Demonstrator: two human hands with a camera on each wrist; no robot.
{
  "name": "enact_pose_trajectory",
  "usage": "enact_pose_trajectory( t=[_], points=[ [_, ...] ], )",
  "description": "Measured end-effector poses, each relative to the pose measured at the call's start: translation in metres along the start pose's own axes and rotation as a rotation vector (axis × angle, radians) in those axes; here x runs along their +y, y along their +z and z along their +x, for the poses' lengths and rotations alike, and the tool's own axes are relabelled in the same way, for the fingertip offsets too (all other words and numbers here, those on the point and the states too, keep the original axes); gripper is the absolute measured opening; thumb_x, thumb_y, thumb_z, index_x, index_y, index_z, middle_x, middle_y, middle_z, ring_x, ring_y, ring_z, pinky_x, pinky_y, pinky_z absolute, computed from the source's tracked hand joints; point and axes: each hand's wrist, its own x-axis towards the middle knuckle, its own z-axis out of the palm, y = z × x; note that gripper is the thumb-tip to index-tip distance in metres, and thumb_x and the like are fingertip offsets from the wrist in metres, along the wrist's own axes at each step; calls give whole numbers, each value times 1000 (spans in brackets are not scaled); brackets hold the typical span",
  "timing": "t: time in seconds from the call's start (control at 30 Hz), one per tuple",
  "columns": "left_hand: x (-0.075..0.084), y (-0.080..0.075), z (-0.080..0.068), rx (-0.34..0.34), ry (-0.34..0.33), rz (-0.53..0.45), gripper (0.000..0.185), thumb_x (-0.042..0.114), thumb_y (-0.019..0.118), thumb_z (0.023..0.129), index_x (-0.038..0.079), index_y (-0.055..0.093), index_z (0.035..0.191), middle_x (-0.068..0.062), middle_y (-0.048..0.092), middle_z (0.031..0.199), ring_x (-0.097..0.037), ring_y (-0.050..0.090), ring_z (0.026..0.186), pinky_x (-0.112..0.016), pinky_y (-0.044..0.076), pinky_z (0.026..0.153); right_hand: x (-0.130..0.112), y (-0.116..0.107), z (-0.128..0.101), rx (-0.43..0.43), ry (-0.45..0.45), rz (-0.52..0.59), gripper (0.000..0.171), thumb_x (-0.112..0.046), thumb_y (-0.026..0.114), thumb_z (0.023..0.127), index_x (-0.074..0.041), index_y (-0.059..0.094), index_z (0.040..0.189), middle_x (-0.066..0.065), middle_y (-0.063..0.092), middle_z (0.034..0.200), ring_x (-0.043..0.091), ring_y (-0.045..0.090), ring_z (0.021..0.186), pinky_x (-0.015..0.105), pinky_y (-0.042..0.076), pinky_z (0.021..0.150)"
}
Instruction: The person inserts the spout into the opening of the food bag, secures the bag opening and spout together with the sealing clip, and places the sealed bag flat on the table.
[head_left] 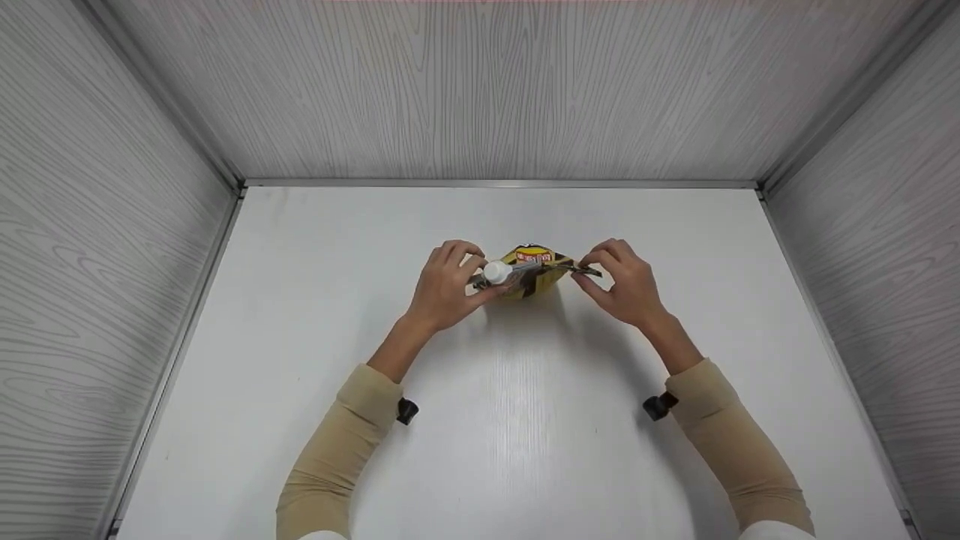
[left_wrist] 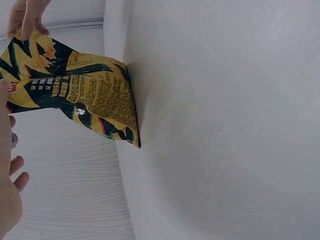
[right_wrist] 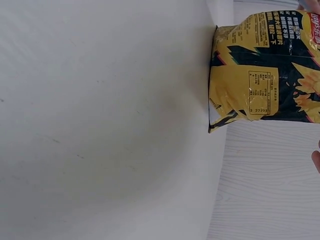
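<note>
A yellow and black snack bag (head_left: 534, 280) stands upright in the middle of the white table (head_left: 525, 427). My left hand (head_left: 466, 271) grips the bag's top left end, where a small white round piece (head_left: 496, 271) sits on the sealed edge; what it is I cannot tell. My right hand (head_left: 594, 267) pinches the top right corner. In the left wrist view the bag (left_wrist: 75, 95) shows its printed back, with my left hand (left_wrist: 7, 195) at the frame's edge. The right wrist view shows the bag (right_wrist: 265, 70) resting on the table, with only a fingertip (right_wrist: 316, 161) in view.
Grey wood-grain walls (head_left: 487, 97) close the table in at the back and on both sides. A metal strip (head_left: 495, 183) runs along the back edge. Bare white tabletop lies around the bag and between my forearms.
</note>
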Motion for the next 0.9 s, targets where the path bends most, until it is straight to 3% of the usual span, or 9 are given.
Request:
enact_pose_trajectory(
  t=[0.23, 0.9],
  points=[
    [2, 1, -2, 35, 10, 8, 45, 51, 79, 91, 10, 71, 108, -6, 66, 119, -25, 60, 118, -42, 53, 101, 2, 0, -3, 16, 7, 7, 19, -13, 85, 89, -4, 71, 99, 13, 67, 99, 29, 66, 94, 45, 58, 80],
    [2, -3, -6, 46, -13, 3, 41, 46, 82, 91, 10, 72, 109, -6, 65, 120, -25, 59, 119, -43, 53, 103, -7, -1, 0, 36, -9, -25, 16, -11, 83, 90, -4, 69, 93, 12, 67, 96, 28, 67, 91, 44, 58, 77]
  ],
)
